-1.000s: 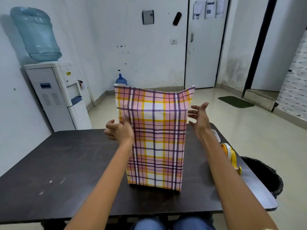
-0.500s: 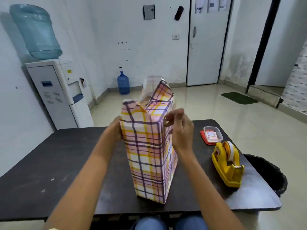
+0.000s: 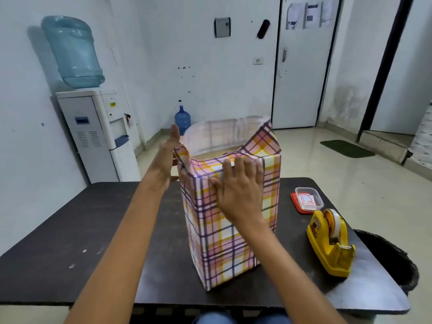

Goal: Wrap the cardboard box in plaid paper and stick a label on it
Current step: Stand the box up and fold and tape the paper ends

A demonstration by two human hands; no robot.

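Atop one upright plaid-papered cardboard box point(image 3: 210, 237), my right hand point(image 3: 238, 190) presses flat; my straight-fingered left hand point(image 3: 167, 157) touches its left side.

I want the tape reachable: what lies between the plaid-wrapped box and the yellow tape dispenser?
Nothing: the head view shows only bare dark table between the plaid-wrapped box and the tape dispenser; the clear container sits farther back.

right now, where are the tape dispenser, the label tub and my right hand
tape dispenser point(image 3: 326, 251): head view, yellow body below the roll
label tub point(image 3: 312, 206): head view, clear near wall
right hand point(image 3: 240, 195): head view, back of the hand
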